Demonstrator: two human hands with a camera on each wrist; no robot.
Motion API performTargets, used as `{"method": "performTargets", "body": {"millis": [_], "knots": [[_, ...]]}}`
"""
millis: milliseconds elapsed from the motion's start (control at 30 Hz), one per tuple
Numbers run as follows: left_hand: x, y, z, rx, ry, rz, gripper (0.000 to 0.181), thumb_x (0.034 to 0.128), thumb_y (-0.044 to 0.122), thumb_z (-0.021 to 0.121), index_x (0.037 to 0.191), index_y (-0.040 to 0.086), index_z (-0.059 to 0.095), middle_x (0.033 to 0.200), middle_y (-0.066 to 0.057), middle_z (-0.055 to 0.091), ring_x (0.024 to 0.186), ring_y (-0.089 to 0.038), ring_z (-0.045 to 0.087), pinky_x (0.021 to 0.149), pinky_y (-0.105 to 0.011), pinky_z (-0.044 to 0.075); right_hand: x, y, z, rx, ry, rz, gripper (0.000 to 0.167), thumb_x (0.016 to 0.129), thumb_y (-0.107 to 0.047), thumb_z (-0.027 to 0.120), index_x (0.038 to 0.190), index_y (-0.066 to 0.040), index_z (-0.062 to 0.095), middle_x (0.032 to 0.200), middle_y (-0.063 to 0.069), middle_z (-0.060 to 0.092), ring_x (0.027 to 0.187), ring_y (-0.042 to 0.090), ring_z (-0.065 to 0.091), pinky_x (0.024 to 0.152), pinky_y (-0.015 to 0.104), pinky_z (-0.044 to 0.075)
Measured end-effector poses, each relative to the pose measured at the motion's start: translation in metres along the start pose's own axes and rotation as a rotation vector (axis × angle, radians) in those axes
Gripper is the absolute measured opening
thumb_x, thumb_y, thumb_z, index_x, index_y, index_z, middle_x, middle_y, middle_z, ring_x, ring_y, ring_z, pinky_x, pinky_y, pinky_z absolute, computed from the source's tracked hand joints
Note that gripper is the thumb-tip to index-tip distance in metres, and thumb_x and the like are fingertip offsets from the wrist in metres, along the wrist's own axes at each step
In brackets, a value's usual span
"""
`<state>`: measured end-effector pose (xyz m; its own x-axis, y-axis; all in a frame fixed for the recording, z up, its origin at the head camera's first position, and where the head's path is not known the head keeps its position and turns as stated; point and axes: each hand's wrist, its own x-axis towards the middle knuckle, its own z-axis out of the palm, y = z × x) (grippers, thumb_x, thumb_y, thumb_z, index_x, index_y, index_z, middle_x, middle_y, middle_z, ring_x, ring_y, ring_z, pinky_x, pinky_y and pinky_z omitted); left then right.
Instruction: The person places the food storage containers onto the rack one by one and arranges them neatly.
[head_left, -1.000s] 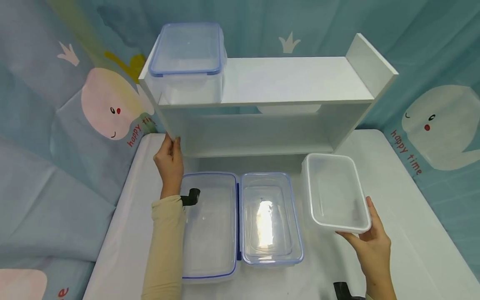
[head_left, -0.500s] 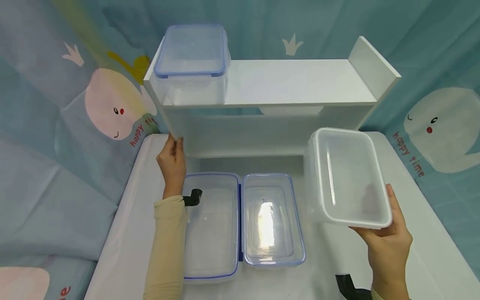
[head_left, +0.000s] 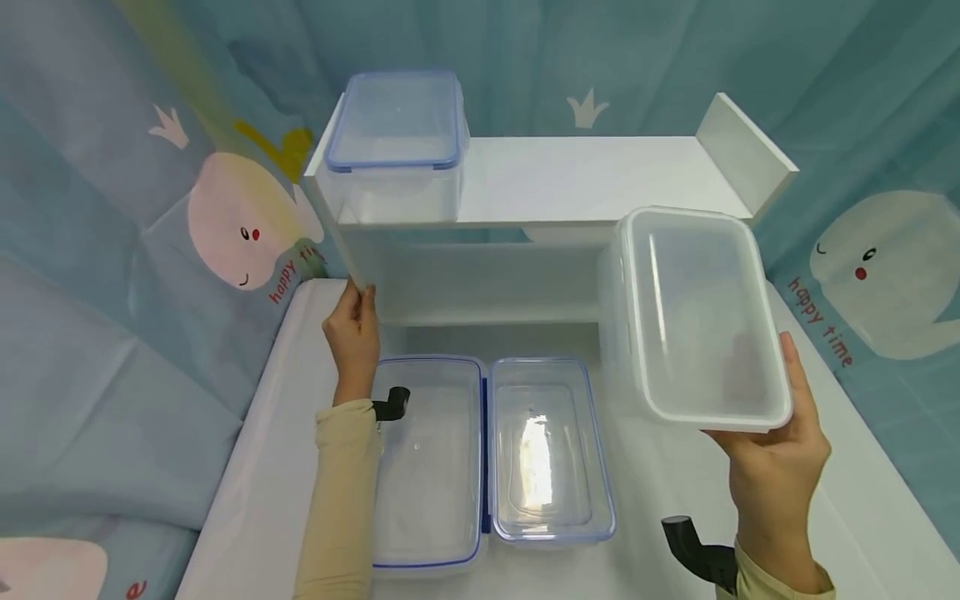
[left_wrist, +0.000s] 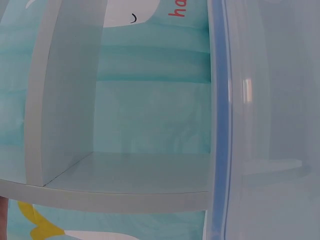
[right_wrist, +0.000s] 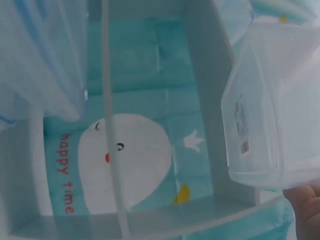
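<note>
My left hand (head_left: 354, 340) pinches the lower left side panel of a white two-tier shelf (head_left: 585, 179). A clear storage container with a white lid (head_left: 712, 325) is raised in front of the shelf's right part, tilted with its lid towards me. My right hand (head_left: 780, 467) grips it at its lower right corner; some fingers are hidden behind it. In the right wrist view the container (right_wrist: 255, 115) stands at the right, with the thumb (right_wrist: 305, 205) at its bottom corner.
A container with a blue-edged lid (head_left: 397, 121) stands on the shelf's upper left. Two clear blue-rimmed containers, the left one larger (head_left: 427, 467) and the right one smaller (head_left: 551, 458), lie side by side on the white table (head_left: 247, 483). Printed curtains (head_left: 517, 75) surround the table.
My right hand has raised the white-lidded container up and to the right, towards the upper shelf's level. The left hand has kept its hold on the shelf. The head view has shifted slightly.
</note>
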<state>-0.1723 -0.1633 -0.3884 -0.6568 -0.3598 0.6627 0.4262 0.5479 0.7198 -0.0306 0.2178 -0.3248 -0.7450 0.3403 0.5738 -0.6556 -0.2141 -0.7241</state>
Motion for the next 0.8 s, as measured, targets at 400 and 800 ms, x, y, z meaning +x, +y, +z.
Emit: {"method": "performTargets", "body": {"millis": [400,800], "knots": [[-0.001,-0.001,0.002,0.005,0.004,0.038,0.028,0.0947,0.007,0.056,0.120,-0.004,0.062,0.102,-0.022,0.067,0.088,-0.032,0.067,0.070,-0.047,0.053,0.018,-0.003,0.031,0.119,-0.029,-0.106,0.083,0.058,0.023,0.078,0.133,0.012,0.044,0.130,0.029,0.049,0.114,0.037,0.051,0.084,0.034,0.051],[0.001,-0.001,-0.002,0.014,0.004,0.003,0.029,0.0949,0.007,0.056,0.121,-0.004,0.062,0.103,-0.022,0.067,0.089,-0.031,0.067,0.075,-0.017,0.049,0.041,0.004,0.060,0.082,-0.044,-0.090,0.089,0.057,0.015,0.083,0.137,0.007,0.043,0.134,0.025,0.046,0.116,0.037,0.048,0.084,0.032,0.051]]}}
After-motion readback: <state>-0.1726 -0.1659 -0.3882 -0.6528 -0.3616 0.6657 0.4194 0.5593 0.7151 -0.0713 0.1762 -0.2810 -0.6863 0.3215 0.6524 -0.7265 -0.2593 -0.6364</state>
